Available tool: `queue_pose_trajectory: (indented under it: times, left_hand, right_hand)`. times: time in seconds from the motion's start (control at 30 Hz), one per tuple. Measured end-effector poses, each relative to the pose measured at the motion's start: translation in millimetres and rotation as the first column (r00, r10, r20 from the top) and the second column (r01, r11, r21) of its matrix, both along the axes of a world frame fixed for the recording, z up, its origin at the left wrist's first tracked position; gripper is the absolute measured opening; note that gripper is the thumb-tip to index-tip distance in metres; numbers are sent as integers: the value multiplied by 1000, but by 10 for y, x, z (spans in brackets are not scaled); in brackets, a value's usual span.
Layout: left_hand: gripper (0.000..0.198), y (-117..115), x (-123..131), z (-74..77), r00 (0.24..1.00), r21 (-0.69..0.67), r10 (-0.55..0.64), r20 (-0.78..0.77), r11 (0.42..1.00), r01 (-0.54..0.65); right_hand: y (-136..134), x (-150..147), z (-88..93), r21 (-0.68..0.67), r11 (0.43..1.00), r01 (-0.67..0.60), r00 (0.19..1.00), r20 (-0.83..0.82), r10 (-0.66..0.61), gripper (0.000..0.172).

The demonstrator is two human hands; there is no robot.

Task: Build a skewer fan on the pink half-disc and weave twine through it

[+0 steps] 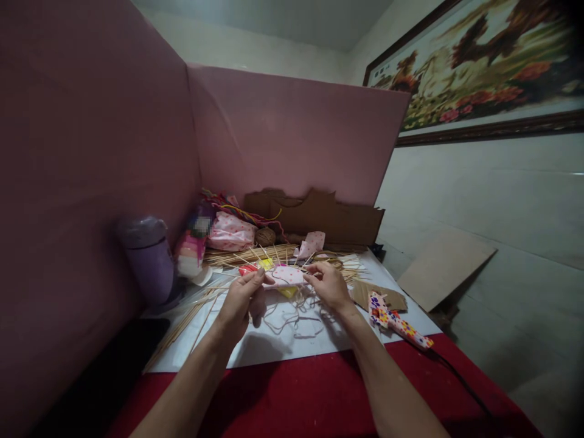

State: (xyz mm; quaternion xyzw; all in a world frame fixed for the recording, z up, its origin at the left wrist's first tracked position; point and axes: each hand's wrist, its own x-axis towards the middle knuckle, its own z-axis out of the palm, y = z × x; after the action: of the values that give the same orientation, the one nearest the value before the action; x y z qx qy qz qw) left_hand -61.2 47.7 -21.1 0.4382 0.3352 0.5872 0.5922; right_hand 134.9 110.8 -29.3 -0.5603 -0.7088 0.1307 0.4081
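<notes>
A white piece with pink dots point(288, 275) hangs between my two hands, with thin pale sticks point(265, 252) fanning out from its upper side. My left hand point(244, 301) pinches its left end between thumb and fingers. At its right end, my right hand point(327, 285) has its fingertips closed on the edge. Red point(247, 269) and yellow point(266, 264) bits show beside the sticks. Loose grey cord point(298, 316) trails below the piece over the white sheet point(255, 350).
A purple bottle point(150, 261) stands left. Behind lie bundled sticks point(219, 257), a dotted bag point(232, 232), a twine ball point(265, 236) and torn cardboard point(351, 226). A flowered glue gun point(401, 325) with a cable lies right, on red cloth point(292, 398) and sheet.
</notes>
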Motion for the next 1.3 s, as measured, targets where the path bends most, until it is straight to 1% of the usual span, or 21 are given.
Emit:
queue_pose_trajectory:
  times: [0.1,0.17,0.23,0.27,0.33,0.37,0.4,0.47,0.53,0.6,0.63,0.73,0.8,0.87,0.93,1.0,1.07,1.13,1.2,1.23,1.3]
  left_hand:
    - [34,-21,16,13,997,12,-72,-21,997,73]
    - [33,-32,11,39,998,38,-66,6,997,66]
    - [30,-25,-31,77,989,76,105,99,991,-113]
    - [30,-13,-69,97,959,80,237,157,965,-251]
    - [29,24,-167,135,819,14,506,269,849,-529]
    - [27,45,-219,149,754,-28,585,299,795,-606]
    - [25,63,-266,161,697,-44,637,330,748,-662]
    - [24,89,-335,175,638,-42,685,350,692,-720]
    - [22,103,-363,174,617,-41,711,337,666,-745]
    - [21,114,-355,154,637,-50,728,255,668,-743]
    - [21,120,-342,135,681,-42,713,167,695,-718]
    - [23,141,-272,60,825,-1,543,-156,835,-550]
    - [21,138,-198,28,855,29,424,-297,899,-436]
    - [18,95,-92,56,842,119,403,-360,915,-386]
    - [30,6,41,160,838,258,396,-376,913,-316]
    - [51,-103,178,317,933,234,147,-330,970,-70]
    - [61,-175,272,474,950,191,-95,-296,969,157]
    - [42,-162,264,582,970,203,11,-242,978,39]
    - [30,-62,127,611,939,233,153,-307,969,-82]
    - [28,9,15,595,892,282,263,-367,945,-162]
    - [16,158,-255,513,663,462,539,-520,830,-312]
  right_hand:
    - [-115,-180,-23,177,939,-296,949,-57,310,32]
    - [-198,-282,-46,149,844,-515,845,-79,529,47]
    - [-240,-330,-57,17,786,-618,779,-125,614,23]
    - [-237,-326,-50,-6,802,-597,791,-168,588,10]
    - [-189,-259,2,74,903,-422,850,-312,423,14]
    - [-153,-202,50,142,942,-304,843,-421,335,14]
    - [-116,-133,113,170,964,-204,802,-536,264,13]
    - [-70,13,282,165,985,-54,648,-745,160,12]
    - [-84,136,495,162,987,-5,504,-852,142,11]
    - [-160,208,727,141,989,-42,466,-873,144,9]
    - [-212,221,838,94,992,-82,486,-865,122,9]
    - [-366,174,1100,-63,968,-245,625,-773,108,6]
    - [-433,93,1183,-119,940,-321,716,-679,159,4]
    - [-459,-6,1188,-149,918,-367,783,-582,218,3]
    - [-454,-102,1143,-203,887,-414,831,-483,277,4]
    - [-439,-172,1091,-260,848,-461,840,-435,324,5]
    - [-438,-187,1071,-271,824,-498,819,-460,343,5]
    - [-467,-130,1107,-258,801,-539,784,-500,367,5]
    - [-526,-1,1199,-258,754,-604,744,-523,417,9]
    - [-564,83,1263,-265,725,-636,723,-531,442,12]
    - [-654,265,1417,-242,674,-698,663,-573,481,17]
